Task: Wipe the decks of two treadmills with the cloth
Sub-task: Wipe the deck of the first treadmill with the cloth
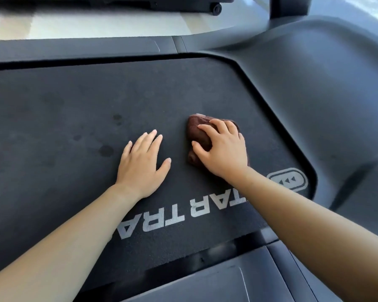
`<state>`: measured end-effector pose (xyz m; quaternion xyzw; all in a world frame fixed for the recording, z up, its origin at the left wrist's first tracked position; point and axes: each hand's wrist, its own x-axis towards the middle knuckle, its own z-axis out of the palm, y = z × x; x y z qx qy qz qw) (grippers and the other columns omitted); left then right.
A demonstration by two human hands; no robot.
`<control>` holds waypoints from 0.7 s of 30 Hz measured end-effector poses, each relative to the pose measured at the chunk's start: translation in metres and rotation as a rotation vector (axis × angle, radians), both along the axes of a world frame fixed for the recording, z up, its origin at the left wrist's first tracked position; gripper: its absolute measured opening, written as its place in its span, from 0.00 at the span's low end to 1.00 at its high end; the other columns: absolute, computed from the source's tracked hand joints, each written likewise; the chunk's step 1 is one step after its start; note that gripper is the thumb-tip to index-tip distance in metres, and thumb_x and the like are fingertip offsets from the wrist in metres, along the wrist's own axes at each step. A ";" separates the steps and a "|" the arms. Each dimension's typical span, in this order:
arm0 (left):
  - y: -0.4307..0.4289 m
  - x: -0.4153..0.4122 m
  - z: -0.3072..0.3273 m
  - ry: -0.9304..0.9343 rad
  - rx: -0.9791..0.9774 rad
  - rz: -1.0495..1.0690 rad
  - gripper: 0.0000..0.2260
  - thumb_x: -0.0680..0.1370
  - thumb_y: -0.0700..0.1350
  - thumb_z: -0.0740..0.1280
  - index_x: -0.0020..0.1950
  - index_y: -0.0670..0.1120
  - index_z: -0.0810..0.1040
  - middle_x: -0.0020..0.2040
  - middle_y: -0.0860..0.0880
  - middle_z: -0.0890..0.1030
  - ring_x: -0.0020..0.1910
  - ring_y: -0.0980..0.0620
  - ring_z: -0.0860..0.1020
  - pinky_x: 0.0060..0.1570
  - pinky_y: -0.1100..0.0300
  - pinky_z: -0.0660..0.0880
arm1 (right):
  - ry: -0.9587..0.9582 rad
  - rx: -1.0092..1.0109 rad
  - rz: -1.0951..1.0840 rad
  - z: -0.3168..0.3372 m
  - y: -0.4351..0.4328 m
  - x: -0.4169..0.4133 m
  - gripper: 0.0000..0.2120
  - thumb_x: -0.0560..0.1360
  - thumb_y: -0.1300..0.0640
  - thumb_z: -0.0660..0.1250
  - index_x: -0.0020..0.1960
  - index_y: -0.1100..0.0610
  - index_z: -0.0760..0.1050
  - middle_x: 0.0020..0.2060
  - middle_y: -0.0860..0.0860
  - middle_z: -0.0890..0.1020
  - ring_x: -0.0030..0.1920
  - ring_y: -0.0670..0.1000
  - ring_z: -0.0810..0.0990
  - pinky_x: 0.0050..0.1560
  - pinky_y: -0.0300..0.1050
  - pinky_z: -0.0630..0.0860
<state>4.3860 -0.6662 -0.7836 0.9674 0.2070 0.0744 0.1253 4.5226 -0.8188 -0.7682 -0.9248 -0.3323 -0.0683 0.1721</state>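
A dark treadmill deck (74,105) with a textured black belt fills most of the view. Grey lettering runs across the belt near my forearms. A bunched brown cloth (198,132) lies on the belt right of centre. My right hand (223,149) presses down on the cloth, fingers curled over it. My left hand (142,164) rests flat on the bare belt just left of the cloth, fingers spread, holding nothing. Several darker spots (106,150) mark the belt to the left of my left hand.
The grey motor hood (325,94) rises at the right end of the belt. Side rails run along the far edge (85,47) and the near edge (205,284). Pale floor (96,25) and the base of another machine (183,3) lie beyond the far rail.
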 end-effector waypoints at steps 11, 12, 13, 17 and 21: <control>0.051 0.062 0.000 0.069 0.021 0.019 0.27 0.78 0.59 0.52 0.76 0.53 0.54 0.77 0.52 0.53 0.76 0.53 0.49 0.73 0.48 0.46 | -0.008 -0.014 0.115 -0.004 0.075 0.069 0.23 0.74 0.37 0.58 0.65 0.44 0.71 0.67 0.47 0.70 0.69 0.55 0.62 0.67 0.59 0.61; 0.056 0.070 0.000 0.077 0.029 0.004 0.27 0.78 0.59 0.52 0.76 0.54 0.54 0.77 0.52 0.53 0.76 0.53 0.48 0.73 0.48 0.46 | -0.009 -0.016 0.127 -0.004 0.083 0.078 0.23 0.74 0.37 0.58 0.65 0.44 0.71 0.67 0.47 0.70 0.69 0.55 0.62 0.67 0.59 0.61; 0.062 0.078 0.001 0.079 0.034 -0.008 0.27 0.78 0.59 0.52 0.76 0.54 0.54 0.77 0.52 0.53 0.76 0.53 0.48 0.73 0.48 0.46 | -0.010 -0.015 0.134 -0.004 0.091 0.087 0.23 0.74 0.37 0.58 0.65 0.44 0.71 0.67 0.47 0.70 0.69 0.55 0.62 0.67 0.59 0.61; 0.074 0.096 -0.002 0.055 0.047 -0.008 0.27 0.77 0.60 0.51 0.76 0.55 0.54 0.77 0.53 0.53 0.76 0.54 0.49 0.73 0.48 0.46 | -0.015 -0.004 0.143 -0.006 0.127 0.125 0.23 0.74 0.37 0.58 0.65 0.44 0.71 0.67 0.47 0.70 0.69 0.55 0.62 0.67 0.58 0.61; 0.073 0.096 -0.004 0.041 0.033 0.000 0.29 0.74 0.62 0.47 0.75 0.57 0.55 0.77 0.55 0.54 0.76 0.55 0.49 0.73 0.48 0.47 | -0.013 -0.013 0.150 -0.005 0.162 0.165 0.25 0.73 0.36 0.57 0.65 0.45 0.72 0.66 0.48 0.70 0.68 0.56 0.63 0.65 0.57 0.63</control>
